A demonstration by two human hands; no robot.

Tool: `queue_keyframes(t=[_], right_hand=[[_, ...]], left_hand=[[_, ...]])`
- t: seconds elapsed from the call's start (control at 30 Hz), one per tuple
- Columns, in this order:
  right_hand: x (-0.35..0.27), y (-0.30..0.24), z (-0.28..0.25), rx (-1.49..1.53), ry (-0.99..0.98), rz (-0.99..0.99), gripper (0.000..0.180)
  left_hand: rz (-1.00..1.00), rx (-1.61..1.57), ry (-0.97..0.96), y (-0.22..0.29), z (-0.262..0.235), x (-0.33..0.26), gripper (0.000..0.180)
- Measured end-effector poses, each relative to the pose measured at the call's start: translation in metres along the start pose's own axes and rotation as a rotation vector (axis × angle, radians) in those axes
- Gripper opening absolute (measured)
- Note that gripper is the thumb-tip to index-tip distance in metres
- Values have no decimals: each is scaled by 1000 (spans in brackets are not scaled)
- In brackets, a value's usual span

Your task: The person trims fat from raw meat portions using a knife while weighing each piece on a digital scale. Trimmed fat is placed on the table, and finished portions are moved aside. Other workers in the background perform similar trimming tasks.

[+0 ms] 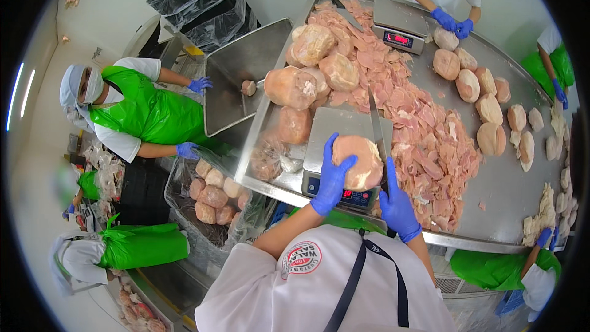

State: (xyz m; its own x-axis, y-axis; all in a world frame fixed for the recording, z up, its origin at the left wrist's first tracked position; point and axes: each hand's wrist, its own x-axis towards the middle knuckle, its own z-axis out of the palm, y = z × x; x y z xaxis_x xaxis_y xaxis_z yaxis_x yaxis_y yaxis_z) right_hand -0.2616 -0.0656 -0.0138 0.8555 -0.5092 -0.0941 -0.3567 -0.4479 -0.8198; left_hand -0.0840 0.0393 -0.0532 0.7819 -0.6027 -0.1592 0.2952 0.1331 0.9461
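We stand in what looks like a meat-processing room: pale pink meat slices [430, 163] lie heaped on a stainless-steel bench [501, 200] among rounded meat pieces [292, 88] and digital scales [402, 18], with a long-bladed knife [375, 120] in use. Around us we see workers [132, 104] in green plastic aprons [157, 117], hair covers [75, 75] and blue gloves [200, 85], plus a plastic-lined bin [183, 214] of meat.

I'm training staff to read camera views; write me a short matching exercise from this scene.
1. Wearer's blue-gloved left hand
2. Wearer's blue-gloved right hand
3. Thin pale-pink meat slices

A. heaped on the shiny steel table
B. holding a rounded pink meat piece
C. gripping a long straight-bladed steel knife

Pairs: 1-B; 2-C; 3-A
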Motion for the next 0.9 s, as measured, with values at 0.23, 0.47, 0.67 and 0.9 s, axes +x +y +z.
queue_keyframes(t=[0.23, 0.47, 0.67, 0.9], right_hand=[[5, 6, 26, 180, -16, -50, 87], [5, -30, 30, 152, -248, -74, 90], [14, -23, 36, 268, 91, 103, 82], [2, 50, 7, -145, 446, 218, 93]], left_hand=[[1, 120, 66, 11, -4, -21, 85], [-121, -228, 91, 21, -62, -61, 80], [-403, -941, 128, 32, -124, -71, 68], [-53, -1066, 298, 65, -224, 16, 74]])
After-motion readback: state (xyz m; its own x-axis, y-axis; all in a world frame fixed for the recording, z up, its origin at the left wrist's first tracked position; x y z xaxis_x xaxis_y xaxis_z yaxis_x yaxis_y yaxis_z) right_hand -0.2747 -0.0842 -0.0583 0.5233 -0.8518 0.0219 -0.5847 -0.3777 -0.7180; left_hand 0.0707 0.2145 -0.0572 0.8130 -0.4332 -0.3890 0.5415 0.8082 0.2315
